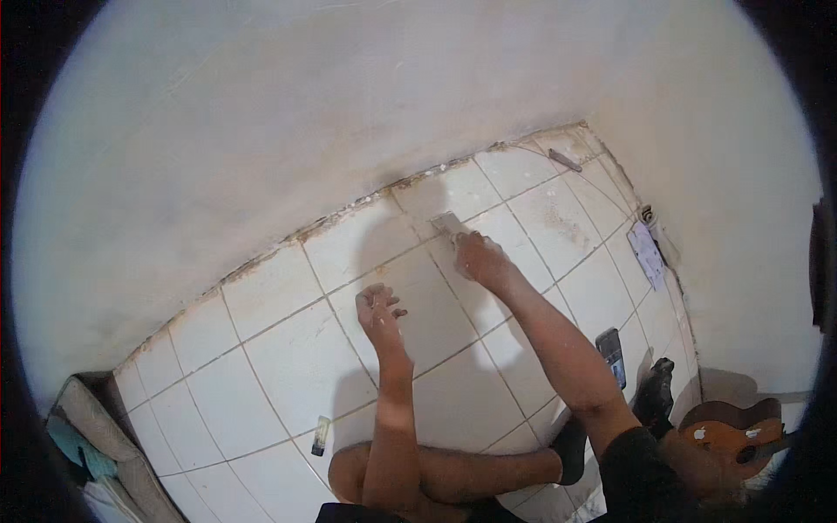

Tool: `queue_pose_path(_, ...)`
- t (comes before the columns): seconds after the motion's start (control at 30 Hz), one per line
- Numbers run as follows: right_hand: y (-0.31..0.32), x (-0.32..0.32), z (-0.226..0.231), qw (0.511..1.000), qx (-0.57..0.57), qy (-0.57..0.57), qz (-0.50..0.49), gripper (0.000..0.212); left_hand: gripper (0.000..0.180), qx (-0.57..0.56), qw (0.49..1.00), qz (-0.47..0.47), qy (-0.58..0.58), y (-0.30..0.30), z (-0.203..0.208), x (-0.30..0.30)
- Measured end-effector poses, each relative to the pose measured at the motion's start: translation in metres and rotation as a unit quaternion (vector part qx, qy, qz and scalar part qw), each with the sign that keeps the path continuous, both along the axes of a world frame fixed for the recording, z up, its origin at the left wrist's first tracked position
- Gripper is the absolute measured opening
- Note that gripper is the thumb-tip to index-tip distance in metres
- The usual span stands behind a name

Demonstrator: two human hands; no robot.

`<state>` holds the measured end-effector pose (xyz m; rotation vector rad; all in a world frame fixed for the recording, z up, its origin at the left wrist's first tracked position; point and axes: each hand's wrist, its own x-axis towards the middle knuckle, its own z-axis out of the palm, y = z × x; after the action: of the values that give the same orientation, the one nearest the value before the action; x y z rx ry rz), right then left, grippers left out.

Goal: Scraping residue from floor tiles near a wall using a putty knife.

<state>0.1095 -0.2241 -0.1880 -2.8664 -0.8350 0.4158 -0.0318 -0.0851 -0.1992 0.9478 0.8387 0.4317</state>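
Right at the centre of the frame, a little above the middle, here is the right hand [481, 259], fingers wrapped firmly round a flat-bladed tool [447, 223], its pale blade angled toward the upper left, over the white tiled floor [270, 375]. Whether the blade's edge touches the tile or sits just above it is hard to make out. Over to the left of centre and lower, the left hand [381, 309] is raised, fingers loosely bent and apart, with nothing visible in its grasp, and pale smudges on the skin.

Across the top runs the pale wall [288, 113], meeting the tiles in a rough, brown-stained joint. Up at the upper right, near the corner, lies a narrow dark object [565, 160]. Follow the right edge down: a lavender sheet [646, 253] against the wall base, then a dark phone [609, 353] beside the right forearm, a black crumpled item [656, 392] just beyond it, and an orange-brown guitar [732, 438] at the lower right. At the bottom, a folded bare leg [479, 466] crosses the frame; left of its knee sits a small yellow-and-black item [321, 436]. Lower left, a grey padded piece [109, 427] fills the edge.
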Motion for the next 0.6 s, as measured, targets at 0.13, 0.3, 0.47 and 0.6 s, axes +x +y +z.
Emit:
queue_pose_path(0.13,-0.003,-0.001,0.013,1.000,-0.024,0.001,0.010,0.032,0.020,-0.004,1.000,0.005,0.023,0.002,0.001,0.001)
queue_pose_path(0.3,-0.010,-0.030,0.023,0.996,-0.065,0.032,-0.050,0.029,0.022,0.001,1.000,0.001,0.013,-0.001,0.002,-0.001)
queue_pose_path(0.47,-0.014,-0.037,0.010,0.999,0.012,-0.026,-0.025,0.028,0.023,0.011,0.999,-0.013,0.033,-0.002,0.001,0.000)
queue_pose_path(0.6,-0.012,-0.030,-0.002,0.998,-0.053,-0.040,0.010,0.028,0.024,0.009,1.000,-0.006,0.020,0.000,-0.001,-0.001)
